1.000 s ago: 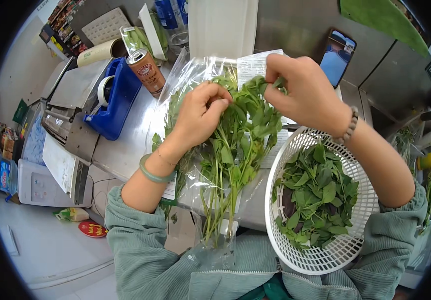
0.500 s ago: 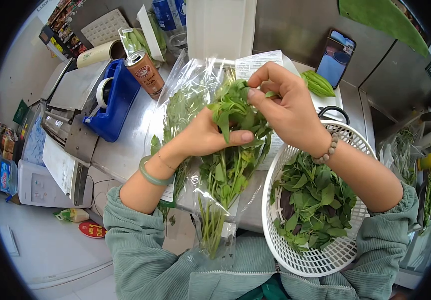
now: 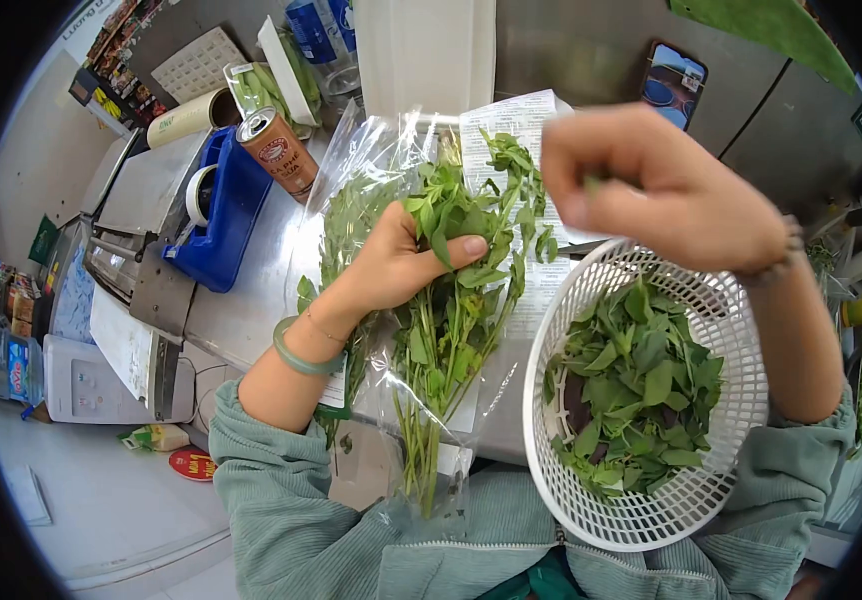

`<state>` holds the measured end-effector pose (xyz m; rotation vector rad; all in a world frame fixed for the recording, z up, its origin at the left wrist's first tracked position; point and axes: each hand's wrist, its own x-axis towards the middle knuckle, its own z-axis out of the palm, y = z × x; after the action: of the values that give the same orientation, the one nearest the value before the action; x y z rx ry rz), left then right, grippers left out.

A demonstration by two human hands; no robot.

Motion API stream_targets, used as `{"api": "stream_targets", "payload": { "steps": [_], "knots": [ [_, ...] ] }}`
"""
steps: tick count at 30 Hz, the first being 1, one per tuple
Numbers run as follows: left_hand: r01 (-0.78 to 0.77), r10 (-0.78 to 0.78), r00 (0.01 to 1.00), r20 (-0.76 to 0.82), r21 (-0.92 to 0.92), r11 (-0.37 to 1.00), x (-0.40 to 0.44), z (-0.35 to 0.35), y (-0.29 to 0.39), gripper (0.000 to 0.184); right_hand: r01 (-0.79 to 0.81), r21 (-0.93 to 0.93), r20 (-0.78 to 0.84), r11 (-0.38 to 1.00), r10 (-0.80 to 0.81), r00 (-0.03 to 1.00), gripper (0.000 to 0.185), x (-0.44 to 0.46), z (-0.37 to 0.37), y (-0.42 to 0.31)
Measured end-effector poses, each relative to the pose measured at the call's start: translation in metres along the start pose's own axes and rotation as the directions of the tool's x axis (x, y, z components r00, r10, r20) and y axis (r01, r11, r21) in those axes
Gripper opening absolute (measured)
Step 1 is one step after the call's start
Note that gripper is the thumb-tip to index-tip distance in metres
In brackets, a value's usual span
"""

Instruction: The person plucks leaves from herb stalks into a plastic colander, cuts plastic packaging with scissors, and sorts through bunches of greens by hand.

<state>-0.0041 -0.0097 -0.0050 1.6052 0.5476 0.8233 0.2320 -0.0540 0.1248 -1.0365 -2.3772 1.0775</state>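
Observation:
My left hand [image 3: 401, 265] is closed round a bunch of leafy green herbs [image 3: 451, 325], its thumb across the leaves and the long stems hanging down. Clear plastic wrapping [image 3: 361, 150] lies beneath and beside the bunch. Blurred by motion, my right hand [image 3: 666, 190] is raised over the far rim of a white plastic basket [image 3: 543, 430], its fingers curled in a pinch with a small green leaf [image 3: 599, 184] showing between them. Plucked leaves [image 3: 641, 385] are heaped inside the basket, which stands close to my body.
Printed paper [image 3: 511, 118] lies on the metal counter behind the bunch. To the left are a brown drink can [image 3: 278, 155], a blue tape dispenser [image 3: 219, 225] and a wrapping machine [image 3: 136, 180]. A phone [image 3: 671, 88] leans against the back wall.
My right hand has left the bunch's top and swung right, above the basket, with a leaf between its fingers. My left hand keeps hold of the herbs, almost in place.

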Motion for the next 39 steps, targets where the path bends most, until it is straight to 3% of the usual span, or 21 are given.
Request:
{"api": "stream_targets", "payload": {
  "steps": [2, 3, 5, 7, 10, 13, 16, 19, 22, 23, 26, 28, 31, 35, 38, 39],
  "knots": [
    [-0.017, 0.017, 1.0, -0.001, 0.027, 0.999, 0.0, -0.002, -0.004, 0.015, -0.123, -0.224, 0.41, 0.967, 0.208, 0.888, 0.015, -0.01, -0.01, -0.025],
    [-0.031, 0.031, 1.0, 0.005, 0.069, 0.997, 0.0, -0.005, -0.007, 0.015, -0.025, -0.32, 0.449, 0.947, 0.175, 0.876, 0.017, -0.02, -0.01, -0.028],
    [-0.051, 0.05, 0.999, 0.014, 0.119, 0.992, 0.0, -0.008, -0.009, 0.014, 0.165, -0.311, 0.291, 0.936, -0.072, 0.954, 0.017, -0.023, -0.009, -0.011],
    [-0.063, 0.061, 0.998, 0.024, 0.134, 0.989, 0.0, -0.008, -0.006, 0.014, 0.179, -0.302, 0.141, 0.936, -0.141, 0.98, 0.019, -0.018, -0.011, -0.007],
    [-0.059, 0.062, 0.998, -0.025, 0.124, 0.99, 0.0, -0.004, -0.001, 0.019, -0.062, 0.04, -0.305, 0.997, 0.071, 0.95, 0.023, -0.002, 0.017, 0.01],
    [-0.143, 0.152, 0.988, -0.022, 0.239, 0.961, 0.002, -0.009, -0.007, 0.034, 0.08, 0.152, -0.513, 0.985, 0.01, 0.858, 0.021, 0.012, 0.04, 0.045],
    [-0.144, 0.161, 0.986, -0.032, 0.306, 0.941, 0.002, -0.007, -0.003, 0.041, 0.167, 0.176, -0.577, 0.97, -0.036, 0.816, 0.025, 0.018, 0.052, 0.057],
    [-0.248, 0.271, 0.963, 0.004, 0.41, 0.878, 0.003, -0.008, -0.005, 0.038, 0.154, 0.125, -0.54, 0.98, -0.063, 0.839, 0.033, 0.013, 0.059, 0.054],
    [-0.268, 0.3, 0.954, 0.004, 0.463, 0.845, 0.003, -0.009, -0.005, 0.037, 0.16, -0.137, -0.517, 0.978, -0.208, 0.83, 0.037, 0.01, 0.063, 0.05],
    [-0.269, 0.302, 0.953, 0.004, 0.468, 0.842, 0.002, -0.009, -0.005, 0.037, 0.169, -0.185, -0.524, 0.968, -0.242, 0.816, 0.03, 0.012, 0.063, 0.049],
    [-0.271, 0.3, 0.954, 0.017, 0.478, 0.835, 0.003, -0.01, -0.004, 0.035, 0.135, 0.027, -0.563, 0.991, -0.096, 0.821, 0.019, 0.013, 0.066, 0.058],
    [-0.268, 0.288, 0.957, 0.032, 0.48, 0.836, 0.002, -0.011, -0.002, 0.03, 0.17, 0.064, -0.569, 0.983, -0.104, 0.816, 0.014, 0.014, 0.066, 0.065],
    [-0.235, 0.243, 0.97, 0.032, 0.402, 0.885, 0.001, -0.012, -0.004, 0.033, 0.143, 0.123, -0.567, 0.982, -0.048, 0.822, 0.009, 0.016, 0.068, 0.062],
    [-0.157, 0.156, 0.987, 0.021, 0.204, 0.966, -0.001, -0.01, -0.01, 0.019, 0.11, 0.185, -0.568, 0.977, 0.015, 0.823, 0.01, 0.017, 0.068, 0.057],
    [-0.114, 0.109, 0.993, 0.04, 0.141, 0.984, -0.002, -0.006, -0.007, 0.014, 0.186, -0.122, -0.599, 0.975, -0.222, 0.77, 0.014, 0.019, 0.069, 0.064],
    [-0.094, 0.087, 0.995, 0.056, 0.132, 0.987, -0.002, -0.007, -0.006, 0.013, 0.165, -0.11, -0.61, 0.98, -0.198, 0.767, 0.016, 0.019, 0.07, 0.062]
  ]
}}
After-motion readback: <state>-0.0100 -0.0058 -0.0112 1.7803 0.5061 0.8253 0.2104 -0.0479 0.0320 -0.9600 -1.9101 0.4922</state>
